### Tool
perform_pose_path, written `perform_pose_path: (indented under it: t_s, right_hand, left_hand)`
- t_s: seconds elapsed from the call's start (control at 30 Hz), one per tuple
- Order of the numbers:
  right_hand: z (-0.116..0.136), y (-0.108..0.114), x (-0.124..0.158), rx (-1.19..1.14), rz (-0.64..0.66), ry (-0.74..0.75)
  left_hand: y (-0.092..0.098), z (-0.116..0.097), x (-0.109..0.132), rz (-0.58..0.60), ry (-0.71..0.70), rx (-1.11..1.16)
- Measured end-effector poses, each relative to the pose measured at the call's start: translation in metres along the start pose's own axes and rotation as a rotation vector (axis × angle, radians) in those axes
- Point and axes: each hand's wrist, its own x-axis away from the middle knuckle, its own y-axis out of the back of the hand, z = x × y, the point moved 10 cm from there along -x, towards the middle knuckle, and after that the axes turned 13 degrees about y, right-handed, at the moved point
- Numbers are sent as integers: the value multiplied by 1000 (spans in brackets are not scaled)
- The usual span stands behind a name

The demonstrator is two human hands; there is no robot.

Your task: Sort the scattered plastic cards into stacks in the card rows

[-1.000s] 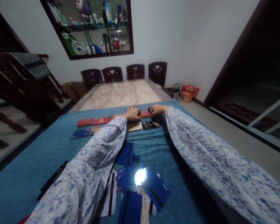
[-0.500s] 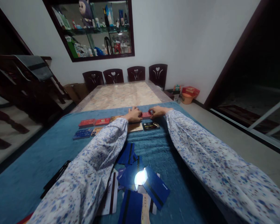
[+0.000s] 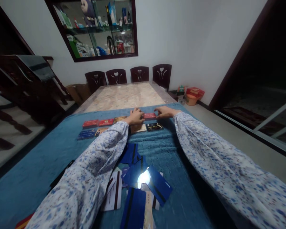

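A red card stack [image 3: 149, 116] lies in the back row on the blue cloth, between my two hands. My left hand [image 3: 135, 117] is at its left edge, fingers spread and bent; whether the fingertips touch it I cannot tell. At the right edge is my right hand [image 3: 166, 112], thumb and fingers apart. In front lie a black VIP card [image 3: 154, 126] and a pale card [image 3: 139, 128], partly covered by my left hand. Farther left are red cards [image 3: 106, 122], more red cards [image 3: 90, 123], blue cards [image 3: 86, 134] and an orange card [image 3: 100, 131]. My left sleeve hides part of the rows.
Nearer me is a loose heap with blue cards [image 3: 159, 186] and a white striped card [image 3: 113, 190], a bright glare on it. A dark object [image 3: 61, 174] lies left, half behind my sleeve. Beyond the cloth [image 3: 188, 203] stretches the marble tabletop [image 3: 131, 93], with chairs [image 3: 162, 74] behind.
My right hand has shifted slightly right, its fingers opening away from the red card stack. My left hand stays near the stack's left edge. The view has shifted a little.
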Motion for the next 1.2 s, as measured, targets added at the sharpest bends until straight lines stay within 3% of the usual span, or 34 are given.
perform_pose_path:
  t_s: [0.27,0.67,1.2]
  right_hand:
    - [31,11,22,112,-104,114]
    - [107,14,56,106,-147,277]
    - [188,-28,64,52,-164,472]
  left_hand:
    - [12,8,37,-63,-29,30]
    - [25,12,111,-109,-17,-8]
    - [13,15,205,-90,65,-82]
